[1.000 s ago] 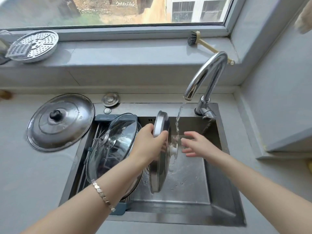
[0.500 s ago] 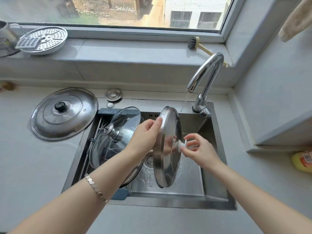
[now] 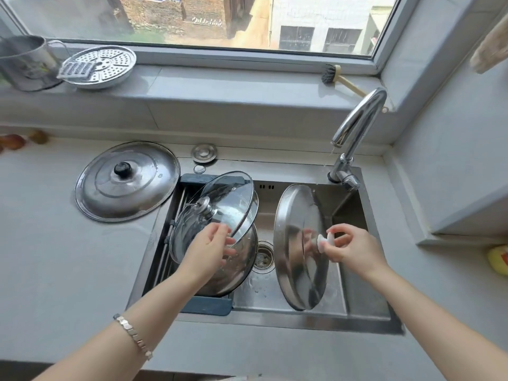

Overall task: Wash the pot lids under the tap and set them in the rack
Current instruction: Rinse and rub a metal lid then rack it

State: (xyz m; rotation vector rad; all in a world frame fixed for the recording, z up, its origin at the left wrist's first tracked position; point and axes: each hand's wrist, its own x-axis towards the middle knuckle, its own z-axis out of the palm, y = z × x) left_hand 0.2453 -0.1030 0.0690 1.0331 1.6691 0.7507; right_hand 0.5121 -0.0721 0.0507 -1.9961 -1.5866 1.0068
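Observation:
A steel pot lid (image 3: 295,243) stands on edge over the sink basin (image 3: 354,301). My right hand (image 3: 354,250) grips its white knob (image 3: 323,242). My left hand (image 3: 210,248) hovers with loose fingers in front of a glass lid (image 3: 220,210), which leans in the dark blue rack (image 3: 209,305) at the sink's left side. Behind the glass lid leans another steel lid (image 3: 239,268). A large steel lid (image 3: 126,181) with a black knob lies flat on the counter to the left. The tap (image 3: 357,127) shows only drips.
A sink plug (image 3: 204,153) lies behind the sink. On the window sill sit a perforated steamer plate (image 3: 105,66), a metal mug (image 3: 23,63) and a brush (image 3: 339,78). A yellow object (image 3: 499,259) sits at the right edge.
My left hand has let go of the steel lid's rim and dropped left toward the glass lid. My right hand now holds the lid alone. The water stream has stopped.

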